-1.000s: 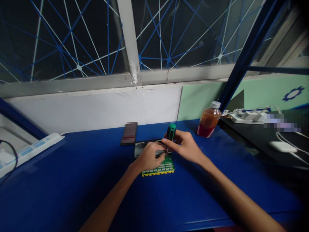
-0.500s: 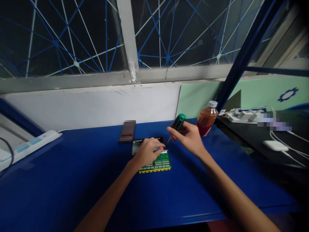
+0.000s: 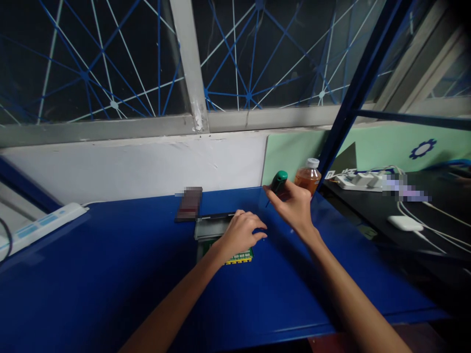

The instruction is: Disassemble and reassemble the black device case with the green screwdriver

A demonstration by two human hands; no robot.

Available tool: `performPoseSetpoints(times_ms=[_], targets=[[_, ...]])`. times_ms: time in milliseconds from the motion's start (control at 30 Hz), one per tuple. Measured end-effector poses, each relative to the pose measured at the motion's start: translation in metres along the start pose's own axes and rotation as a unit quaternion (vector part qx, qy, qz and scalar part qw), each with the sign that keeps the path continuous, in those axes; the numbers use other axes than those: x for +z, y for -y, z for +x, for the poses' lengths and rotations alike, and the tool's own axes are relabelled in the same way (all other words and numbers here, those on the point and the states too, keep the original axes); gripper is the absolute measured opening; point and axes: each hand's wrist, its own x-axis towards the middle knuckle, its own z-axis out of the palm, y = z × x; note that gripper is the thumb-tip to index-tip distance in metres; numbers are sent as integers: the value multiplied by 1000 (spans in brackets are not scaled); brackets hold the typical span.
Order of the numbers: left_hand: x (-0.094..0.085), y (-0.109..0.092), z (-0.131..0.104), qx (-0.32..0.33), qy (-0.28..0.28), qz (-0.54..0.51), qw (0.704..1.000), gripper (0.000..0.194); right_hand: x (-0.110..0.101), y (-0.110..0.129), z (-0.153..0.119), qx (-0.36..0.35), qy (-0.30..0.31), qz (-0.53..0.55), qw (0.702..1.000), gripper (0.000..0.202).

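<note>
My right hand grips a screwdriver with a green handle, its thin shaft pointing down and to the left above the table. My left hand reaches across a green circuit board with pale connectors and a yellow front edge. Its thumb and fingers are parted, with no held object visible between them. Behind the board lies a grey cover or frame with a dark rear edge, partly hidden by the left hand. Whether the left palm touches the board or the cover is hidden.
A dark flat object, partly blurred out, lies behind the cover. A drink bottle stands behind my right hand. White power strips lie at left and right. A white charger with cables rests on the black surface.
My left hand has moved right, and its thumb and fingers have parted. My right hand has shifted right with the screwdriver, away from the board. The view has turned slightly.
</note>
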Motion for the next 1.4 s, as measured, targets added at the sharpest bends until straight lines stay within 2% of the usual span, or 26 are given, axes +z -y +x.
performPoseSetpoints(times_ms=[67, 167, 300, 400, 433, 533, 633, 767, 1033, 1400], targets=[[-4, 5, -1, -2, -5, -12, 1000, 14, 0, 0, -1, 10, 10, 12, 1000, 30], [-19, 15, -8, -14, -22, -43, 999, 12, 1, 2, -3, 54, 46, 83, 994, 27], [-49, 24, -29, -47, -42, -109, 992, 12, 6, 19, -12, 125, 119, 253, 952, 25], [-68, 27, -50, -71, -8, -223, 972, 17, 13, 40, -28, 152, 213, 339, 904, 24], [-72, 28, -57, -70, 19, -241, 968, 18, 16, 46, -34, 148, 248, 344, 894, 24], [-74, 34, -70, -64, 62, -253, 963, 13, 23, 58, -50, 85, 306, 300, 900, 24], [-70, 39, -74, -59, 77, -284, 954, 11, 27, 60, -57, 43, 313, 248, 916, 26], [-69, 39, -74, -50, 84, -281, 955, 15, 27, 57, -55, 31, 309, 207, 928, 27], [-69, 35, -75, -48, 87, -275, 956, 12, 28, 58, -55, -14, 304, 186, 934, 31], [-67, 35, -75, -51, 96, -264, 958, 10, 28, 59, -55, -11, 305, 190, 933, 30]])
